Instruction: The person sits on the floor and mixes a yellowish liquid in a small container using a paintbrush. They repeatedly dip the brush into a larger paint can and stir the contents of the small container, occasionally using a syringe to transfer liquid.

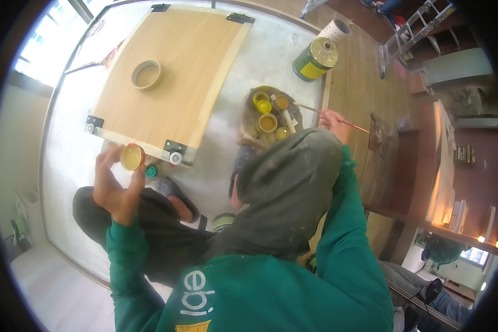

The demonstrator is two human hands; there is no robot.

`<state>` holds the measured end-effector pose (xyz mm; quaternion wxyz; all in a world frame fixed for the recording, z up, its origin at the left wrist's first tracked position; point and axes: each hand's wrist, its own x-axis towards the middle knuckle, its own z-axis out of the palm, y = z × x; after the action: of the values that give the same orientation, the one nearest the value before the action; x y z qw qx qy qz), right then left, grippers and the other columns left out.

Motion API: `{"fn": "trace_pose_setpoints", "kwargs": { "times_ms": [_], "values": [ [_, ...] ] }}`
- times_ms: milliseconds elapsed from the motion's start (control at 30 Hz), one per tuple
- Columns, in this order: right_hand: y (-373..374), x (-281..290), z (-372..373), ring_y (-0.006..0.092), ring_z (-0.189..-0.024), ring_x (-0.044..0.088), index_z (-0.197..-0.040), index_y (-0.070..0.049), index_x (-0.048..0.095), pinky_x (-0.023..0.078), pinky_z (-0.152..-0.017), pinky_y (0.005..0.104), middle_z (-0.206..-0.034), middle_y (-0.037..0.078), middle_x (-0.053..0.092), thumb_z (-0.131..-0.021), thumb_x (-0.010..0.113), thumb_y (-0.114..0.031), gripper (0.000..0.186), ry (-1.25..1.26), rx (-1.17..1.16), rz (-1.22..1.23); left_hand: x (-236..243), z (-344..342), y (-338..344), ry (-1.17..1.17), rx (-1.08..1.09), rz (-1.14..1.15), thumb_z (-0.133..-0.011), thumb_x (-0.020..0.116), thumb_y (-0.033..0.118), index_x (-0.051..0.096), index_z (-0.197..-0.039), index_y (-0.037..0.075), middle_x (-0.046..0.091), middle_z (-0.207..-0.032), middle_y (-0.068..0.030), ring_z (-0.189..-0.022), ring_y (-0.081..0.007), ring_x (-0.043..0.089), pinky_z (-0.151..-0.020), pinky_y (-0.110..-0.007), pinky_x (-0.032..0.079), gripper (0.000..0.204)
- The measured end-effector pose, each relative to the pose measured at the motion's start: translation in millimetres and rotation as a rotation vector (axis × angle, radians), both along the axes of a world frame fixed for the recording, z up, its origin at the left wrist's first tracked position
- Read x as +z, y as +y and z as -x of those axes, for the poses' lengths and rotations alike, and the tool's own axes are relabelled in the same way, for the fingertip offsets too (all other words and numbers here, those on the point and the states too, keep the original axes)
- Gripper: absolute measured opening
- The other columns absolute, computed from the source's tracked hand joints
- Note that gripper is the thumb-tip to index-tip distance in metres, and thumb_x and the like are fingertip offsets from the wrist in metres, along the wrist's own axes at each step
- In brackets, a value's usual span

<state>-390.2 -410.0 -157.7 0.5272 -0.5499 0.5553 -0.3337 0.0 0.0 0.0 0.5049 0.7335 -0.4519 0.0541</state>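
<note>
My left hand (112, 188) holds a small round tub (131, 156) of pale yellow substance at the near edge of a light wooden board (171, 55) with caster plates at its corners. My right hand (333, 124) grips a long, thin red-handled brush (358, 127) beside my raised knee, its tip reaching left toward a dark palette tray (249, 127). On the tray are several small pots of yellow and ochre colours (267, 123). A roll of tape (146, 74) lies on the board. A small green-topped container (151, 171) stands under my left hand.
A green and yellow metal can (315, 58) and a white cylinder (335, 30) stand at the back right. An aluminium ladder (393, 50) is beyond, with part of a person (386, 8) near it. Shelves (467, 130) are at the right. My feet (177, 199) rest beside the board.
</note>
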Motion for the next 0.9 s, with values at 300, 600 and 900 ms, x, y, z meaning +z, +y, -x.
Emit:
{"fn": "trace_pose_setpoints", "kwargs": {
  "times_ms": [300, 600, 900],
  "values": [
    [-16.3, -23.4, -59.4, 0.016, -0.075, 0.07, -0.114, 0.001, 0.074, 0.054, -0.068, 0.0293, -0.094, 0.01, 0.076, -0.092, 0.068, -0.022, 0.032, 0.145, 0.068, 0.04, -17.3, 10.7, -19.6, 0.01, -0.012, -0.027, -0.07, 0.081, -0.003, 0.066, -0.115, -0.006, 0.066, -0.111, -0.016, -0.102, -0.0279, 0.064, -0.095, -0.037, 0.05, 0.048],
    [-21.7, -50.1, -59.9, 0.0158, -0.071, 0.069, -0.11, 0.001, 0.076, 0.054, -0.066, 0.0298, -0.093, 0.01, 0.077, -0.091, 0.068, -0.021, 0.03, 0.161, 0.101, 0.032, -17.3, 11.7, -27.7, 0.013, -0.01, -0.053, -0.069, 0.081, -0.003, 0.066, -0.115, -0.006, 0.067, -0.111, -0.0166, -0.102, -0.0287, 0.064, -0.095, -0.037, 0.05, 0.049],
    [-36.6, -29.4, -21.8, 0.0151, -0.074, 0.072, -0.11, -0.003, 0.074, 0.052, -0.064, 0.0279, -0.095, 0.008, 0.078, -0.094, 0.067, -0.027, 0.03, 0.011, -0.067, -0.14, -17.1, 11.2, -26.2, 0.011, -0.006, -0.033, -0.068, 0.081, -0.003, 0.067, -0.114, -0.006, 0.067, -0.11, -0.0164, -0.102, -0.0289, 0.065, -0.095, -0.038, 0.05, 0.049]
  ]
}}
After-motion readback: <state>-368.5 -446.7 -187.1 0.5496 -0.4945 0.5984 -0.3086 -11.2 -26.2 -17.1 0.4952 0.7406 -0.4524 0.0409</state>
